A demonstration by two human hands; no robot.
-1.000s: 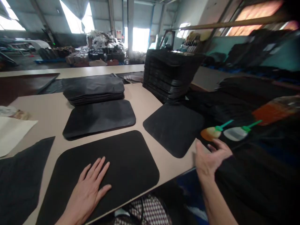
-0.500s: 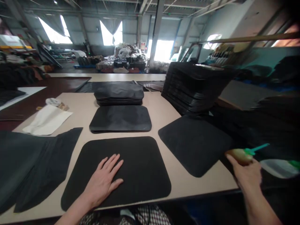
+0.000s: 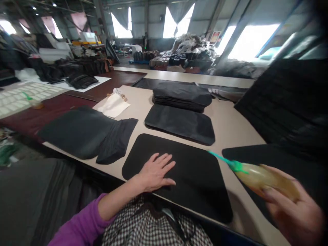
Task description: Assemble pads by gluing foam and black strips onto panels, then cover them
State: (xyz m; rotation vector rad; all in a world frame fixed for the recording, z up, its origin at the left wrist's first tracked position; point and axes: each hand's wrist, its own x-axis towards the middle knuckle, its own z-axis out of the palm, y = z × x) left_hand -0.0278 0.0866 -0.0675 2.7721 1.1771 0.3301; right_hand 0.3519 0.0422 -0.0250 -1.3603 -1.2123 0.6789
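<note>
My left hand (image 3: 157,172) lies flat with fingers spread on a black sheet (image 3: 184,171) with rounded corners, at the table's near edge. In my right hand (image 3: 294,201) is a squeeze bottle (image 3: 263,179) of amber liquid, tilted so that its green cap and thin nozzle point left over the sheet's right side. The nozzle tip appears near the sheet's far right corner; I cannot tell whether it touches. Partly behind the bottle and right hand lies another black sheet (image 3: 246,153).
Black sheets lie in a low pile (image 3: 179,124) and a taller one (image 3: 181,95) behind. A large black stack (image 3: 287,102) rises at right. Dark pieces (image 3: 84,133) and white paper (image 3: 114,105) lie left. Another green-nozzled bottle (image 3: 36,102) stands far left.
My right hand has raised the bottle and swung it left, its nozzle now pointing left. My left hand stays flat on the sheet. The head view has turned left.
</note>
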